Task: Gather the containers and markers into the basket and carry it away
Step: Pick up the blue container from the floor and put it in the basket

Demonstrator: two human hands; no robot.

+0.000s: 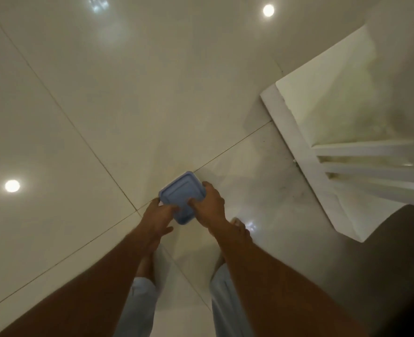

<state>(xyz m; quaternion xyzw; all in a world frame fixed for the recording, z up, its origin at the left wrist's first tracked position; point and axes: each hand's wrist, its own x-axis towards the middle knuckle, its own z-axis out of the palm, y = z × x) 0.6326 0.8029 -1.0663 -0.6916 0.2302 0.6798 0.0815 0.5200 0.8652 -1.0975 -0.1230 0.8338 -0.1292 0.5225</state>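
A small square container with a blue lid (180, 193) is held out in front of me, above the floor, lid facing up. My left hand (158, 216) grips its near left corner. My right hand (209, 205) grips its right side, thumb pressed on the lid. Both arms reach down from the bottom of the view. No basket and no markers are in view.
Glossy white floor tiles (104, 105) with thin grout lines spread all around, reflecting ceiling lights. A white wall corner with a baseboard (295, 142) and white door framing stands at the right. My bare feet (242, 229) and light trouser legs show below my hands.
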